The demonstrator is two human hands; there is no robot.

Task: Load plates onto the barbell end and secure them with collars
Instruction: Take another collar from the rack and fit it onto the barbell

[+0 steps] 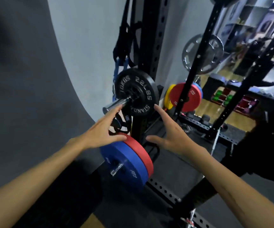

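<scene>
Nearest, the blue plate (124, 163) and the red plate (140, 153) sit together on a low peg; they look like thick rubber, so I judge them heavy but easy to grip, best taken with both palms on opposite sides of the rim. Above them the left hand (100, 129) and right hand (170, 134) hang spread, fingers (158, 111) released and holding nothing, just short of the black plate (137, 92). This plate is already on the barbell sleeve (115, 105), probably hard iron and slippery, and no collar is visible, though the picture is blurred.
</scene>
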